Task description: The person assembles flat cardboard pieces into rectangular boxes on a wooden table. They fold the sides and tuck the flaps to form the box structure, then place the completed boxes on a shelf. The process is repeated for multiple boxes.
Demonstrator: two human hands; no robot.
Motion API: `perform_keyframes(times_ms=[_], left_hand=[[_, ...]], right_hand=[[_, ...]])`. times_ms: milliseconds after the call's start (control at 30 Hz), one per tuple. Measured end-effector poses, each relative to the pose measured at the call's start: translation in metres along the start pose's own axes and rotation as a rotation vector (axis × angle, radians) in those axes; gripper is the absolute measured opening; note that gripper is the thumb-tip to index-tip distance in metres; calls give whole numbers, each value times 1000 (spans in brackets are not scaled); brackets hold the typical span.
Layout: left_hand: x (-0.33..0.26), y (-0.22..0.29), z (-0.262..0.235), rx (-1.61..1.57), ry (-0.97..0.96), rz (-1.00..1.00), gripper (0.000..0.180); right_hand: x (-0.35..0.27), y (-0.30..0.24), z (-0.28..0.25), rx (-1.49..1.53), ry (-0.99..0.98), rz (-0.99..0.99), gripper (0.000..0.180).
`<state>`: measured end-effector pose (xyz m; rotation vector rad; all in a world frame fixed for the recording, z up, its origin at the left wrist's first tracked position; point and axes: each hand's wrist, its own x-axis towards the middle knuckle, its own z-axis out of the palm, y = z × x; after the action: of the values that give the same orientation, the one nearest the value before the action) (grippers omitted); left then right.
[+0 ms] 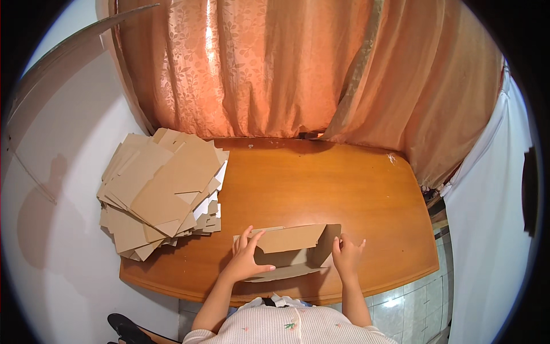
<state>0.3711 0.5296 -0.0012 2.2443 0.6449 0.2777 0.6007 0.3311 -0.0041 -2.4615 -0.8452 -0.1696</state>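
Observation:
A partly folded brown cardboard box (pixel 291 237) sits near the table's front edge, its open side facing up and toward me. My left hand (pixel 245 262) grips the box's left end, fingers over the far side and thumb reaching inward along the near side. At the other end, my right hand (pixel 347 258) has bent fingers at the outer edge of the upright end panel (pixel 327 245). Its thumb and index finger meet that edge, while another finger sticks out to the right. The left end of the box is partly hidden behind my left hand.
A tall, uneven stack of flat cardboard blanks (pixel 166 178) covers the left part of the wooden table (pixel 309 183). Orange curtains (pixel 275 69) hang along the far edge. White cloth (pixel 487 200) hangs at the right, and a white wall (pixel 69 172) stands at the left.

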Motion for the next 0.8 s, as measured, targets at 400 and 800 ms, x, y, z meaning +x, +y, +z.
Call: perform_keyframes(times_ms=[400, 800], left_hand=[[1, -25, -16, 92, 239, -118, 80], [-13, -62, -25, 100, 462, -179, 41]], right_hand=[[-2, -3, 14, 39, -70, 0, 19], [-8, -13, 10, 268, -97, 51, 30]])
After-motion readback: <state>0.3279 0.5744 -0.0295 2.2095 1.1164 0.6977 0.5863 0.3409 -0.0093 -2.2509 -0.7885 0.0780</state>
